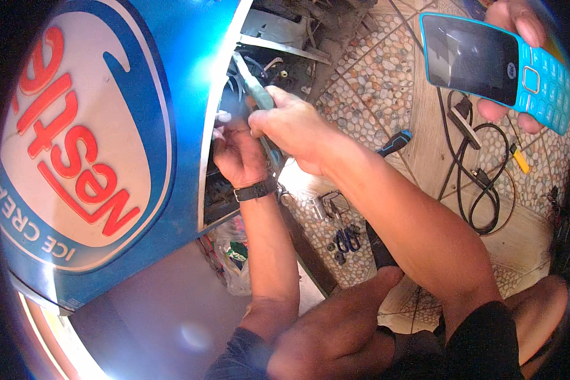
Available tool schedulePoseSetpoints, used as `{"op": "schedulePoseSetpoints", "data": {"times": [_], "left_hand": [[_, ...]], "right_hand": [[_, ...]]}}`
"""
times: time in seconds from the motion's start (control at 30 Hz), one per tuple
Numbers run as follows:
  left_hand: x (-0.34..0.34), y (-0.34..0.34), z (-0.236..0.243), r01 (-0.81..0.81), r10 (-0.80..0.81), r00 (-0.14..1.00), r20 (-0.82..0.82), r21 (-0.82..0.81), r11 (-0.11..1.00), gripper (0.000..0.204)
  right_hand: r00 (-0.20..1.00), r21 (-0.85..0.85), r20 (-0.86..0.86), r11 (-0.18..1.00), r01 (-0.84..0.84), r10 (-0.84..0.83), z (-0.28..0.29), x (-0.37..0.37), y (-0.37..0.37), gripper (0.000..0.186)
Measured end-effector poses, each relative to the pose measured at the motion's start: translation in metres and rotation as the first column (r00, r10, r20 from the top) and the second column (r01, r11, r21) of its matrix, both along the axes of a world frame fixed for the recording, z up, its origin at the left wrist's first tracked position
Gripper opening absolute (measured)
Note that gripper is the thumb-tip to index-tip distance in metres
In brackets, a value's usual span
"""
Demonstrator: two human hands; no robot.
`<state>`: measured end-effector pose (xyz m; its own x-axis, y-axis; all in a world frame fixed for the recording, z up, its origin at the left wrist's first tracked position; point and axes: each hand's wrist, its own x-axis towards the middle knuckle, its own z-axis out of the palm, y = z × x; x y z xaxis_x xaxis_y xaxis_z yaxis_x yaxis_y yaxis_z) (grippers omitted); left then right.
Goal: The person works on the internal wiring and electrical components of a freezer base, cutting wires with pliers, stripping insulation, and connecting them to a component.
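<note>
The right hand (289, 120) is gripping a green tool (258, 92), which is pointing into a blue cabinet's (190, 101) open side, near some wires (273, 63); the left hand (242, 156) is reaching in just below, whether pinching anything I cannot tell.

seemingly a makeshift workshop: opened blue cabinet (101, 139), blue-handled tool (396, 144).
</note>
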<state>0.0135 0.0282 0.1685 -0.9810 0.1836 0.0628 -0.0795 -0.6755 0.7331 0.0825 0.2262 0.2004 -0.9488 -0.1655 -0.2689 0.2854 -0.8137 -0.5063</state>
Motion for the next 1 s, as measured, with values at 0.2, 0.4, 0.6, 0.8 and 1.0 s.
{"op": "schedulePoseSetpoints", "data": {"times": [0.2,0.4,0.6,0.8,1.0], "left_hand": [[0.015,0.025,0.013,0.158,-0.161,0.985,0.054,0.060,0.986,0.032],[0.012,0.029,0.013,0.083,-0.079,0.996,-0.028,0.249,0.965,0.026],[0.013,0.024,0.008,0.008,-0.033,0.998,0.062,0.372,0.928,0.045],[0.016,0.029,0.008,0.027,-0.064,0.995,0.075,0.421,0.907,0.045],[0.016,0.028,0.014,0.040,-0.067,0.996,0.057,0.392,0.919,0.038]], "right_hand": [[1.000,-0.005,-0.008,1.000,-0.013,0.013,-0.003,-0.016,0.000,0.030],[1.000,0.175,-0.017,0.984,-0.021,0.024,-0.021,-0.020,-0.012,0.030],[0.985,-0.003,-0.154,0.997,-0.079,0.077,-0.055,-0.022,-0.017,0.034],[0.952,-0.207,-0.306,0.977,-0.052,-0.014,-0.081,-0.027,-0.033,0.038],[0.944,-0.251,-0.329,0.966,-0.061,-0.026,-0.085,-0.030,-0.044,0.052]]}}
